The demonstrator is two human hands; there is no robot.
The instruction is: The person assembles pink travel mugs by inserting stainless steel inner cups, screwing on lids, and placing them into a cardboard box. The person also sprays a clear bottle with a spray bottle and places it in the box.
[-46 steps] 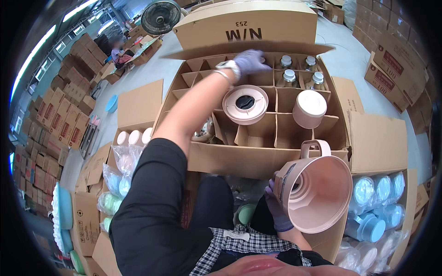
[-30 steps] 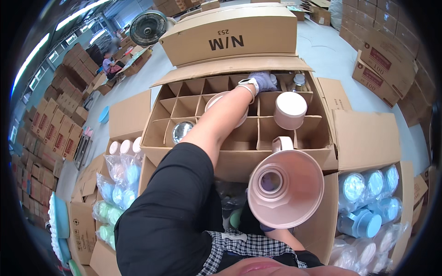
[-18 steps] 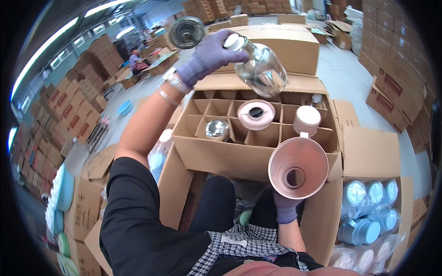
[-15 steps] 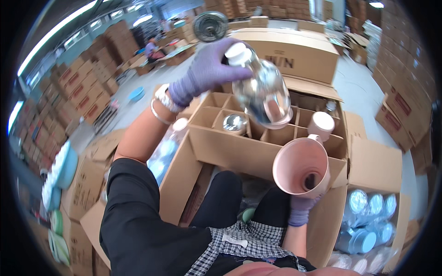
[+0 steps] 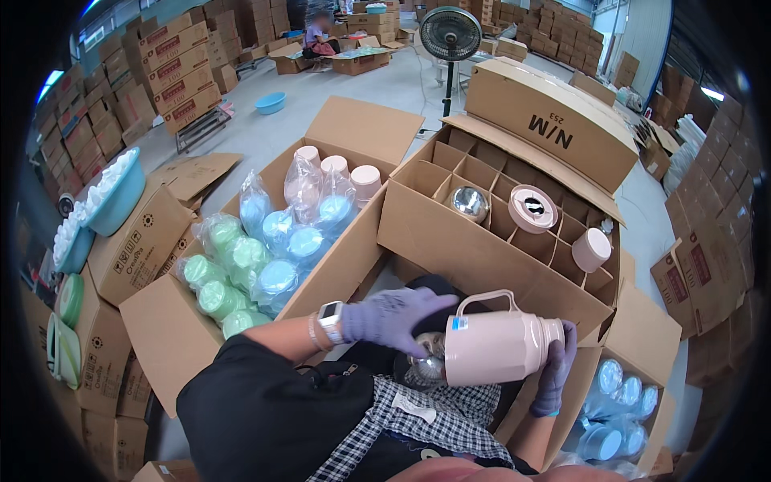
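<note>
A pink thermos jug body (image 5: 494, 347) lies sideways over my lap, its handle on top and its narrow neck to the right. My right hand (image 5: 556, 373) is wrapped round the neck end. At the jug's wide left end, a silvered glass liner (image 5: 428, 365) shows its shiny surface; most of it is hidden by the jug, apparently inside. My left hand (image 5: 389, 320) is beside that end, fingers stretched and apart, thumb close to the liner. Both hands wear purple gloves. Whether the left thumb touches the liner is unclear.
Ahead stands a divided carton (image 5: 474, 241) with a silvered liner (image 5: 469, 204), a pink ring-shaped part (image 5: 532, 209) and a pink cup (image 5: 592, 249). To the left, a carton holds green cups (image 5: 217, 299) and blue cups (image 5: 281, 275). More blue bagged parts (image 5: 601, 442) lie at right. Beyond stands a fan (image 5: 450, 34).
The liner has come down from above the divided carton to the jug's wide end, and my left hand has loosened from it. The jug has tipped onto its side. The view has shifted left.
</note>
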